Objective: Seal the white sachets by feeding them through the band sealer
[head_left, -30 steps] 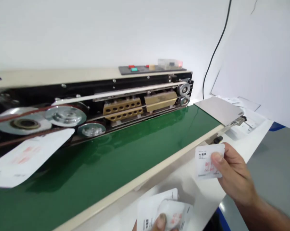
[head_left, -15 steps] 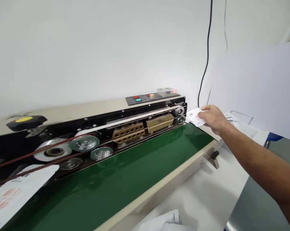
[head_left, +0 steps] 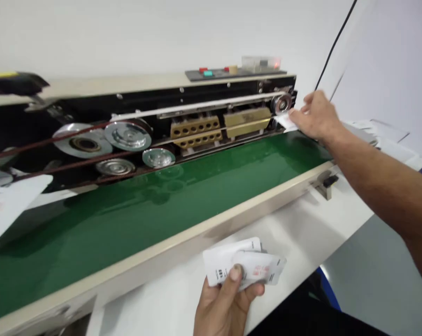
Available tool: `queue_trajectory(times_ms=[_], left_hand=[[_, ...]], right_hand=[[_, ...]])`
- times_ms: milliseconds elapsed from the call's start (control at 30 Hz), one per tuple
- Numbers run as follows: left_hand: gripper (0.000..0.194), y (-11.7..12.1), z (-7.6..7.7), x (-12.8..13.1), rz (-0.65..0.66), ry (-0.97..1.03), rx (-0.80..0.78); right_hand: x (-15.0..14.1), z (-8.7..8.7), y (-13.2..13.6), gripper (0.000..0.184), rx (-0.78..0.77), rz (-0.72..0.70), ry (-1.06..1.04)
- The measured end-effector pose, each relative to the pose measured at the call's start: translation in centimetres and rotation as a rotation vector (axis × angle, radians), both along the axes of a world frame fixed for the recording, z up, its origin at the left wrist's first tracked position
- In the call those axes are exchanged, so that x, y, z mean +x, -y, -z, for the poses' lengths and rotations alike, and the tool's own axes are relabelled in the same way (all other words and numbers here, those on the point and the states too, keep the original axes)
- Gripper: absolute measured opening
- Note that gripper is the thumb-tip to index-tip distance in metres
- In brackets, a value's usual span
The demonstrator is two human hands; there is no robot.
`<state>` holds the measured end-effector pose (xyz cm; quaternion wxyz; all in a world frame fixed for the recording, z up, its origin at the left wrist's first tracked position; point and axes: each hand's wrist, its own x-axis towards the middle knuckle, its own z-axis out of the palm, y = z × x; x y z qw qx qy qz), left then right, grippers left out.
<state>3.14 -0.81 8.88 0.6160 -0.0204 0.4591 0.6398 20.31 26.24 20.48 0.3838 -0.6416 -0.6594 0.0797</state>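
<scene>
In the head camera's view, a person works with both bare hands at a sealing machine (head_left: 155, 107) with a green conveyor belt (head_left: 197, 196). The right hand (head_left: 317, 116), arm outstretched, pinches a small white packet (head_left: 284, 122) between thumb and fingers; the packet juts to the left of that grip, above the belt's far-right end. Just left of the fingertips is a metal end wheel (head_left: 281, 103); whether the packet touches it cannot be told. The left hand (head_left: 223, 305), lower and nearer the camera, grips a fanned handful of white packets (head_left: 263, 268) printed in black and red, thumb pressed on top, in front of the belt's pale edge and over a white table (head_left: 155, 303). Left of the right hand's grip, along the machine, sit a plain brass-colored block (head_left: 247, 122) and a perforated one (head_left: 196, 131), with larger metal wheels farther left. Above them is a black control panel (head_left: 231, 73) with red and green buttons. Well to the left of both hands, a white pouch (head_left: 15, 205) with red print stands out from the machine over the belt.
</scene>
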Motion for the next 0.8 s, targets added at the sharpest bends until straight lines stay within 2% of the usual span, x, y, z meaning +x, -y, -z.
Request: queue_trajectory(times_ms=[67, 100, 167, 200, 267, 333, 433, 500, 600, 700, 800], left_hand=[[0.061, -0.1, -0.1, 0.0, -0.045, 0.011, 0.031], [0.063, -0.1, 0.0, 0.0, -0.060, 0.016, 0.033], [0.063, -0.1, 0.3, -0.1, -0.068, 0.013, 0.035], [0.060, -0.1, 0.5, -0.2, -0.060, 0.006, 0.044], [0.047, -0.1, 0.9, -0.4, -0.029, 0.010, 0.091], [0.033, -0.1, 1.3, -0.6, 0.015, 0.053, 0.156], [0.021, -0.1, 1.8, -1.0, 0.084, 0.086, 0.215], [0.017, -0.1, 1.9, -1.2, 0.109, 0.057, 0.216], [0.008, -0.2, 1.8, -1.3, 0.102, 0.020, 0.195], [0.009, -0.4, 1.6, -1.1, 0.091, 0.003, 0.145], [0.013, -0.7, 1.2, -0.6, 0.052, -0.015, 0.063]], right_hand=[[-0.5, 0.3, 3.3, 0.051, 0.297, -0.098, 0.191], [-0.8, 0.5, 5.5, 0.043, 0.374, -0.190, 0.169], [-1.4, 1.6, 10.4, 0.021, 0.381, -0.361, 0.170], [-1.7, 2.4, 12.8, 0.020, 0.390, -0.468, 0.193], [-2.4, 4.7, 16.5, 0.022, 0.283, -0.764, 0.245], [-3.0, 7.3, 18.6, 0.020, 0.168, -0.928, 0.261], [-3.8, 10.2, 19.5, 0.014, 0.112, -0.921, 0.240], [-4.2, 11.0, 19.4, 0.007, 0.082, -0.899, 0.173], [-4.3, 10.8, 19.2, 0.011, -0.136, -0.913, 0.009], [-3.9, 10.0, 19.1, 0.015, -0.367, -0.942, -0.070], [-3.0, 9.1, 18.6, 0.003, -0.399, -1.001, -0.076]])
